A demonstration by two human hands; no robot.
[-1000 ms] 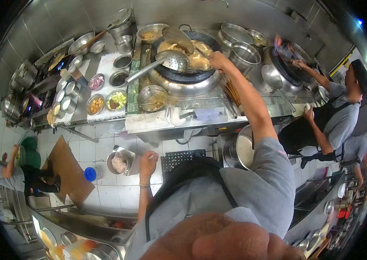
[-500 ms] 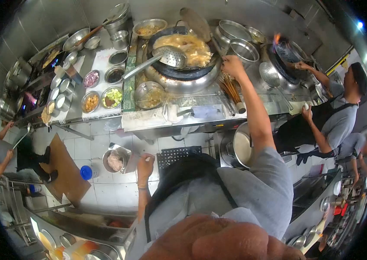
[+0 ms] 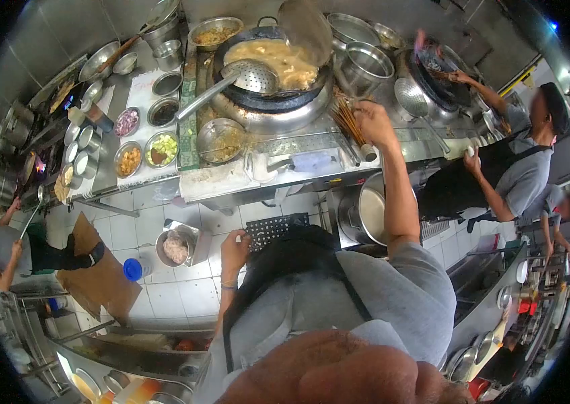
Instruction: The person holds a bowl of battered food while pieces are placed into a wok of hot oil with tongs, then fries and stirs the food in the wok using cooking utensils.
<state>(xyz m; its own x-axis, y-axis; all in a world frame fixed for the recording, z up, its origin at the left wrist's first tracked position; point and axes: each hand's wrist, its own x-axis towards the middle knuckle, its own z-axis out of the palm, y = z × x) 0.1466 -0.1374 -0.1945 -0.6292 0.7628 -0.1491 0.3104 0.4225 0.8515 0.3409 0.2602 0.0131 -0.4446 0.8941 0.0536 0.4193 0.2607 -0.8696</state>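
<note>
My right hand [image 3: 374, 122] is closed round the handle of a large ladle [image 3: 305, 32], whose blurred bowl is raised over the right back edge of a wok [image 3: 221, 57]. Brown liquid with pale pieces [image 3: 278, 60] fills the wok. A perforated skimmer [image 3: 256, 77] rests across the wok, its handle reaching towards the lower left. Beneath my right hand lies a bundle of thin sticks [image 3: 347, 122] with a wooden handle. My left hand [image 3: 234, 250] hangs low by the apron, fingers curled with nothing visible in them.
Bowls of chopped green vegetable [image 3: 162, 149], orange pieces [image 3: 128, 160] and onion [image 3: 127, 122] stand left. Below are a pot of pale meat [image 3: 176, 248] and a large pot [image 3: 372, 209]. One person [image 3: 527, 155] works at another wok; another person [image 3: 2, 249] holds a ladle.
My right hand has come down and nearer to me with the ladle, which has lifted out of the wok's liquid. The person at the left now shows a long ladle.
</note>
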